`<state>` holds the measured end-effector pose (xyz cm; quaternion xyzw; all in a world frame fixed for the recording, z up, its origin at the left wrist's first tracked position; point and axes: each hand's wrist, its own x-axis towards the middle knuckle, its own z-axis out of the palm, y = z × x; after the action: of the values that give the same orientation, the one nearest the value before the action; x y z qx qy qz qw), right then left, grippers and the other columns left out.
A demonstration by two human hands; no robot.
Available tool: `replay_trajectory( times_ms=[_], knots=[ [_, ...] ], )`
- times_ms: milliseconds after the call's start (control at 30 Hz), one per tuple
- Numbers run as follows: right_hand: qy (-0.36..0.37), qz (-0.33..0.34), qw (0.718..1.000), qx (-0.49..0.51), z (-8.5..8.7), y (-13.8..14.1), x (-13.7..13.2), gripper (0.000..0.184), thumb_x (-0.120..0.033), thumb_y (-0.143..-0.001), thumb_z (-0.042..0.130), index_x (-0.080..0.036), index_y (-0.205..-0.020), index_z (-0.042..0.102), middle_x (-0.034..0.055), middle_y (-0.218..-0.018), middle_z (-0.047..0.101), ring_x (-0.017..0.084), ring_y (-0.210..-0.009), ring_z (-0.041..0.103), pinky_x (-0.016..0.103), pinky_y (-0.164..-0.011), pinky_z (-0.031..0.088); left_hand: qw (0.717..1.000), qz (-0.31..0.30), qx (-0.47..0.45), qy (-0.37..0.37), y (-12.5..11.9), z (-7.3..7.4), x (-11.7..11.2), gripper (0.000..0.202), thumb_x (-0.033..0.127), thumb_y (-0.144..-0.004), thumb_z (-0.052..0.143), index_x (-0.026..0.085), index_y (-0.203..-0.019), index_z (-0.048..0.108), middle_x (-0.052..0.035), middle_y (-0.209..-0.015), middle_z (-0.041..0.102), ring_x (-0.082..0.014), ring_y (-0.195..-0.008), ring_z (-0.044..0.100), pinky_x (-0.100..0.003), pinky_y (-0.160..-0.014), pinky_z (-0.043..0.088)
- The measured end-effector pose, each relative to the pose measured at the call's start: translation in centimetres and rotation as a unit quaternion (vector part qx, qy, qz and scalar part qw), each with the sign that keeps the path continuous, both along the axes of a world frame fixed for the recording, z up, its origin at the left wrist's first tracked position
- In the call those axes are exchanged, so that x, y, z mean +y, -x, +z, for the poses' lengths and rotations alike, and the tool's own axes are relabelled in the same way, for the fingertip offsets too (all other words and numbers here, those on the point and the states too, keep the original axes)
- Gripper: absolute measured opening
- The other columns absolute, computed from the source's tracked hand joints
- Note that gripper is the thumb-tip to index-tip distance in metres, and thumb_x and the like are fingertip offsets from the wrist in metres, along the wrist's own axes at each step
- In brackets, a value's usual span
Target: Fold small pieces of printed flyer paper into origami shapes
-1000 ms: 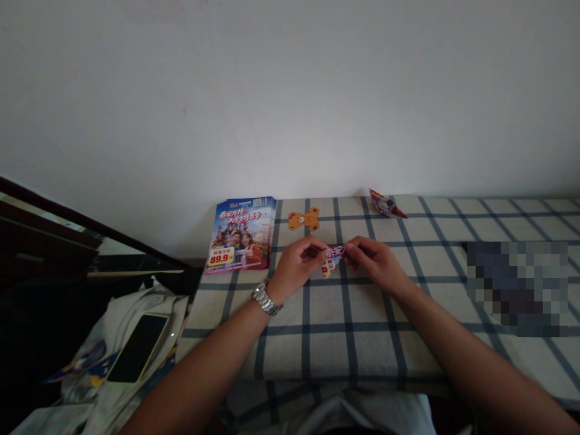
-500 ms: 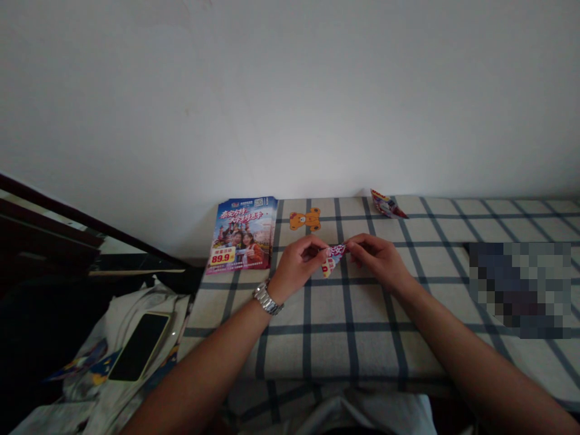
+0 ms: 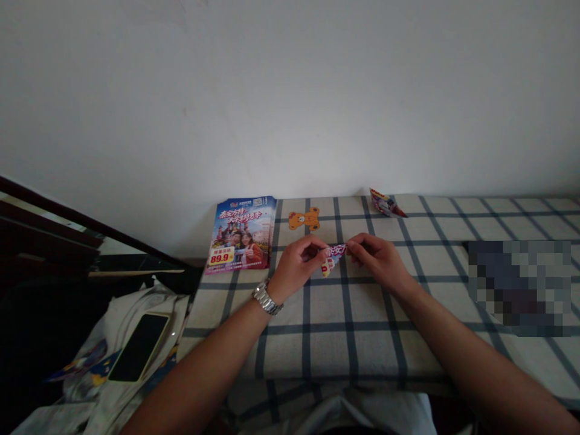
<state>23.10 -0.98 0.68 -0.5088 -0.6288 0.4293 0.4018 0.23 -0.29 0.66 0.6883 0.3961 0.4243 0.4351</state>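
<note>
Both hands meet over the checked tablecloth (image 3: 344, 338). My left hand (image 3: 296, 266), with a metal watch (image 3: 266, 299) on its wrist, pinches the left end of a small folded piece of printed paper (image 3: 332, 258). My right hand (image 3: 378, 261) pinches the paper's right end. The folded paper is pink, white and purple and hangs as a downward point between the fingertips, just above the cloth.
A stack of colourful flyers (image 3: 240, 234) lies at the table's back left corner, beside an orange bear-shaped cutout (image 3: 303, 219). Another folded paper shape (image 3: 385, 204) sits by the wall. A phone (image 3: 138, 347) rests on cloth left of the table. A blurred patch (image 3: 516, 287) covers the right.
</note>
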Motion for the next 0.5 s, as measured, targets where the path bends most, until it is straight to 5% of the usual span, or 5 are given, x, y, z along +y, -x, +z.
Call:
replay_trajectory(
  times_ms=[500],
  knots=[
    [0.003, -0.043, 0.999, 0.020, 0.21, 0.01, 0.16, 0.037, -0.055, -0.087, 0.074, -0.018, -0.089, 0.075, 0.0036, -0.073, 0.070, 0.013, -0.056, 0.054, 0.027, -0.049, 0.042, 1.000, 0.007, 0.005, -0.007, 0.09, -0.43, 0.27, 0.017, 0.036, -0.095, 0.068, 0.019, -0.094, 0.068, -0.0023, -0.086, 0.069, -0.0133, -0.076, 0.065, -0.024, -0.069, 0.051]
  ],
)
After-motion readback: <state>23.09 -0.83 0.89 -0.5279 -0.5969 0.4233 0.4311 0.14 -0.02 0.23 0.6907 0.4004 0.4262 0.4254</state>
